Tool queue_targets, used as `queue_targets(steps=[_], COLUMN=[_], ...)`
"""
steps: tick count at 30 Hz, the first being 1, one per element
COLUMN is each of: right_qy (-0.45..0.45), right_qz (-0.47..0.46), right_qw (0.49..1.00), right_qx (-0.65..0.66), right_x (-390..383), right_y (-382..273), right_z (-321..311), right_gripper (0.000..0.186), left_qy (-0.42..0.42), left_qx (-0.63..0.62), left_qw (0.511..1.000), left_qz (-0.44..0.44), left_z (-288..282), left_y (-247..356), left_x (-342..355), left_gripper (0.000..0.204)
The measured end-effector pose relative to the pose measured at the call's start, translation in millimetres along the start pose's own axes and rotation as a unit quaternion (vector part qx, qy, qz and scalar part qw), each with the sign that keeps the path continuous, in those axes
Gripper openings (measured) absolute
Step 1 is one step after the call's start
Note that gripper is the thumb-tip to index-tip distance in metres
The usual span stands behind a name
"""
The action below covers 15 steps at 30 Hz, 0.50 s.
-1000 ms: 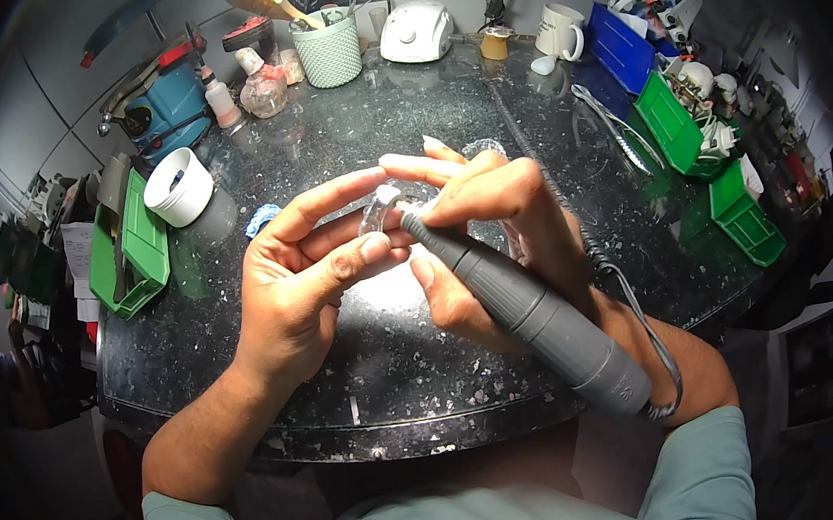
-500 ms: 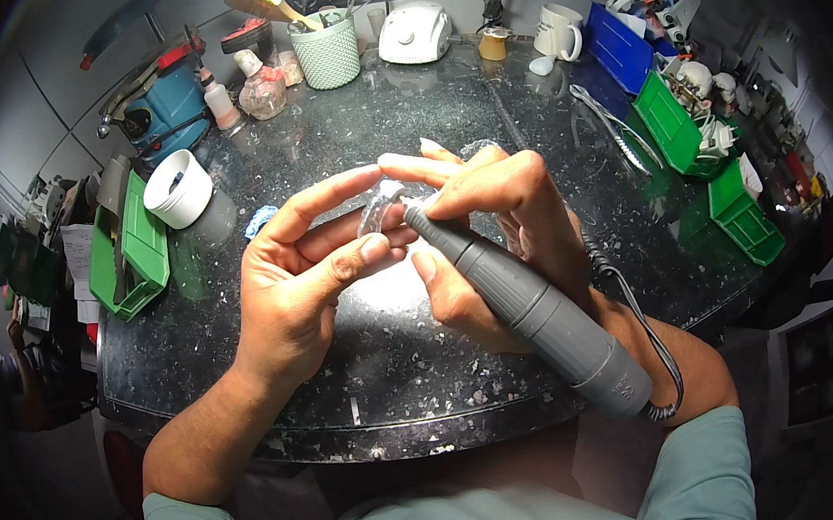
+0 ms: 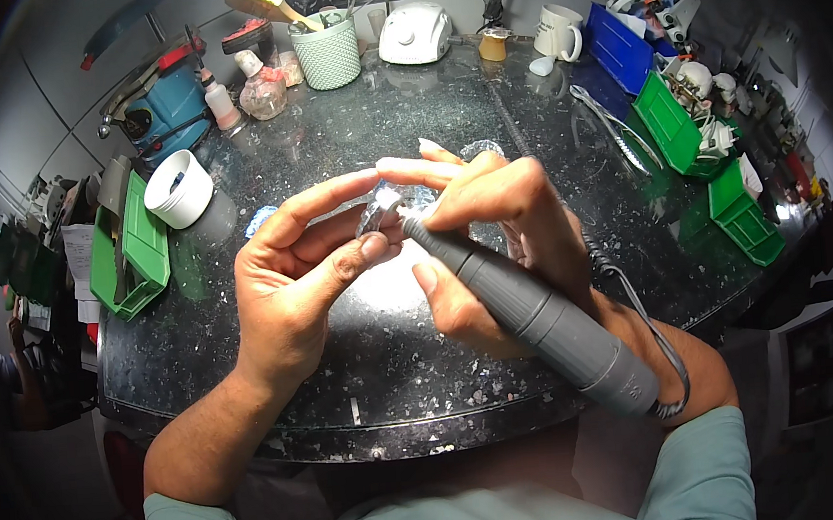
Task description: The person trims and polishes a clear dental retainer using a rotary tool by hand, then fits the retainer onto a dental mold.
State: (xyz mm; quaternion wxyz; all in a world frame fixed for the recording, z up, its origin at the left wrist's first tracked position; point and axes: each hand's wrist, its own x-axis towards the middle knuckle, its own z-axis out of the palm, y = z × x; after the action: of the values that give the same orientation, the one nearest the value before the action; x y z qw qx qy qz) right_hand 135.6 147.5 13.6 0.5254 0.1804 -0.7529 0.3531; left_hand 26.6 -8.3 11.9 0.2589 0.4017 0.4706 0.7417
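Between the thumb and fingers of my left hand (image 3: pixel 288 293) is a thin, clear, arched piece that looks like a dental aligner (image 3: pixel 370 219). My right hand (image 3: pixel 513 195) grips a dark grey rotary handpiece (image 3: pixel 541 314), its thick end slanting down to the right with a coiled cord (image 3: pixel 673 363) trailing from it. A small white bit (image 3: pixel 388 200) at the tip lies against or very close to the aligner; exact contact cannot be made out. The fingertips of both hands meet just beyond it. My fingers hide part of the aligner.
A dusty black worktop (image 3: pixel 348 390) lies beneath my hands. Green bins (image 3: pixel 150 254) stand at left, others (image 3: pixel 673 131) at right beside a blue bin (image 3: pixel 619 48). A white tub (image 3: pixel 178 192), a textured pot (image 3: pixel 327 54), a white control box (image 3: pixel 415 34) and a mug (image 3: pixel 555 33) stand farther back.
The aligner has turned slightly in my left fingers, and more of its far side shows. The handpiece has shifted a little, its rear end slightly right. Both hands keep their holds.
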Motion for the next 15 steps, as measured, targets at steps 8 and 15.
queue_targets(steps=[8,15], right_qy=[-0.001,0.010], right_qz=[0.157,0.250], right_qw=[0.988,0.962], right_qx=[-0.004,0.108], right_x=[7.7,4.6], right_y=[3.1,-1.8], right_z=[-17.8,-9.4], right_gripper=[0.029,0.022], left_qy=[0.032,0.013], left_qx=[-0.056,-0.064], left_qw=[0.991,0.992], left_qz=[-0.115,-0.109], left_z=[3.3,3.1], left_y=[8.1,6.1], left_x=[1.3,2.6], left_gripper=[0.052,0.049])
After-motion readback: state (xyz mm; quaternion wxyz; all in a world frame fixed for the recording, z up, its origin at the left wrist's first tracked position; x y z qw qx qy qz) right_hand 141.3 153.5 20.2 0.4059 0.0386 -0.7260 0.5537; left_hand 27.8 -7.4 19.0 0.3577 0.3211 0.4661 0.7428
